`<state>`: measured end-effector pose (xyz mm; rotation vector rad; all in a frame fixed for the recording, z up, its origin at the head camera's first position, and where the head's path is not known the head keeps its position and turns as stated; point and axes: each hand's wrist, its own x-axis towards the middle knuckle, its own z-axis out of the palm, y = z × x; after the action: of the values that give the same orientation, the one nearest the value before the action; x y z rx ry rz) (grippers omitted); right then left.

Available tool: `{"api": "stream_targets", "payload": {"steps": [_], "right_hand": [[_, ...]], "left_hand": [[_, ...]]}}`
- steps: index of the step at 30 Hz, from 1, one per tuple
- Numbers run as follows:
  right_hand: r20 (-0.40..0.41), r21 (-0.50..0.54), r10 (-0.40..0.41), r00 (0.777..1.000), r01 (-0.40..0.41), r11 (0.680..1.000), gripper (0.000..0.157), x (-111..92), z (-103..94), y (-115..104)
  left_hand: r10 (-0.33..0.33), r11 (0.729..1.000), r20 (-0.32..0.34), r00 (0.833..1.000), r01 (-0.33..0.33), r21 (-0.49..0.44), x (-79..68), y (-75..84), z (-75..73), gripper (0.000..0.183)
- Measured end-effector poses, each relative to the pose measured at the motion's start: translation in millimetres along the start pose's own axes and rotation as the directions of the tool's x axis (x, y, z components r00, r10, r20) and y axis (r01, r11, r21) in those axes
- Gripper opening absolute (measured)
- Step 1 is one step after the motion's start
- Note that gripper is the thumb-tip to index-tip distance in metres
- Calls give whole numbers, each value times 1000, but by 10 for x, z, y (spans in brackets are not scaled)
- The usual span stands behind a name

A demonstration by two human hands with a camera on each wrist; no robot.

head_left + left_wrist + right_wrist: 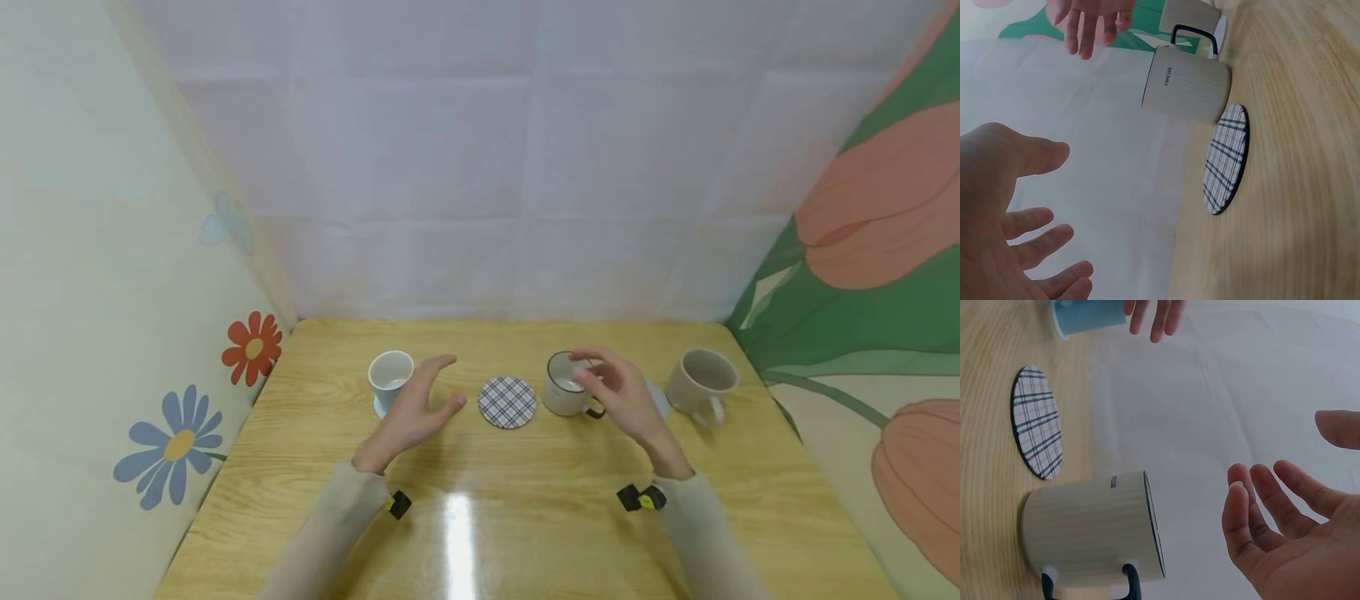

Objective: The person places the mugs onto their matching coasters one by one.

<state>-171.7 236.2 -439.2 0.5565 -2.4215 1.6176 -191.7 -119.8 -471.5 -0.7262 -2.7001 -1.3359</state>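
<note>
My left hand hovers over the table beside a light blue cup, fingers spread and holding nothing. In the head view that cup stands on a pale blue coaster. Above and just right of a cream mug with a dark rim and dark handle, my right hand is raised with loosely bent fingers. The right wrist view shows a gap between these fingers and the mug. Between the hands lies a round plaid coaster, bare on top.
At the right stands a larger beige mug, its handle toward the front. A pale blue coaster shows partly behind my right hand. A white cloth hangs behind the wooden table, with flower-printed panels at both sides.
</note>
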Motion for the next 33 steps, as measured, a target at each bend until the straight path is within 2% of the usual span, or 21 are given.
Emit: {"api": "stream_targets", "payload": {"steps": [7,17,25,33], "right_hand": [[-32,15,5,999,-5,1000,33,-48,-86,72],[-67,-14,52,996,-53,998,31,-184,-183,202],[-74,-38,75,994,-78,996,29,-279,-256,263],[-75,-54,111,991,-115,992,31,-358,-326,345]], "left_hand": [[-18,1000,37,999,19,-13,3,-38,88,71],[-38,999,78,996,36,28,16,-46,187,72],[-42,999,79,996,40,30,27,-64,229,72],[-22,996,62,998,17,85,51,-149,383,71]]}}
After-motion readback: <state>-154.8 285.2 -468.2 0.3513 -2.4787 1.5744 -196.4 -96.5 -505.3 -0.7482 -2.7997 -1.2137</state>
